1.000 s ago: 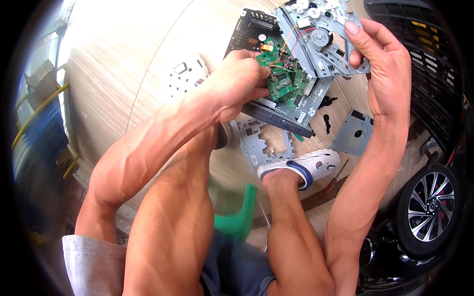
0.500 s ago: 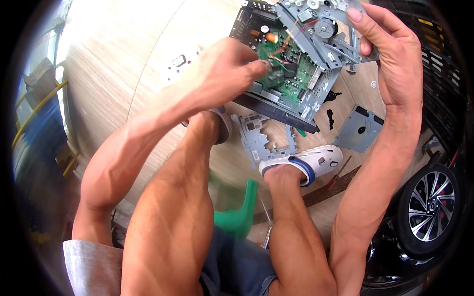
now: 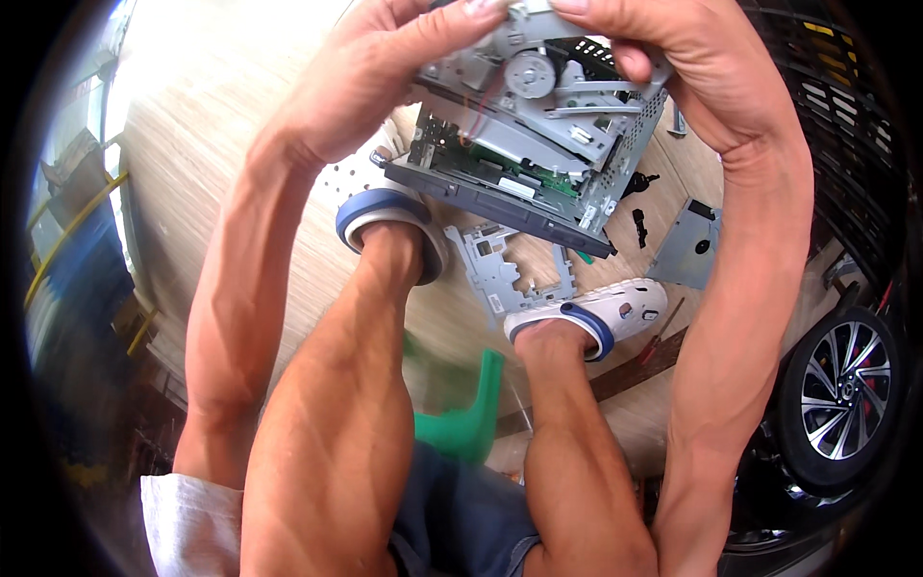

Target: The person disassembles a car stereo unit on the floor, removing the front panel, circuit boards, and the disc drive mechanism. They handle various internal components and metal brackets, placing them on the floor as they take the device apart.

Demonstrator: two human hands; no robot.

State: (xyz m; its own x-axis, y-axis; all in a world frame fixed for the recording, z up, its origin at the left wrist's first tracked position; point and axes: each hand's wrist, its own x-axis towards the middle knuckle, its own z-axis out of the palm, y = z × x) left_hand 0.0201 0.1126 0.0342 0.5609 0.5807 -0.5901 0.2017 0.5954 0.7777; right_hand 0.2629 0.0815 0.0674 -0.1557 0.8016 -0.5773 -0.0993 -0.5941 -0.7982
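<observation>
My left hand (image 3: 389,67) and my right hand (image 3: 687,62) grip a grey metal disc-drive mechanism (image 3: 572,125) from its two sides, at the top of the head view. It carries a round silver motor (image 3: 529,74) with a thin red wire. The mechanism hangs tilted over an open metal device casing (image 3: 611,188) with a dark front panel (image 3: 500,204). A strip of green circuit board (image 3: 553,179) shows in the casing beneath it; the rest is covered. Some of my fingertips are cut off by the picture's upper edge.
A cut-out grey metal bracket (image 3: 505,267) lies between my feet in white clogs (image 3: 630,306). To the right are a flat metal plate (image 3: 687,245), small black parts (image 3: 641,228) and a red-handled screwdriver (image 3: 650,348). A green plastic piece (image 3: 471,413) and a car wheel (image 3: 841,402) are nearer.
My left hand has left the wires above the circuit board and taken hold of the mechanism. The mechanism has moved left and down over the casing, covering most of the board.
</observation>
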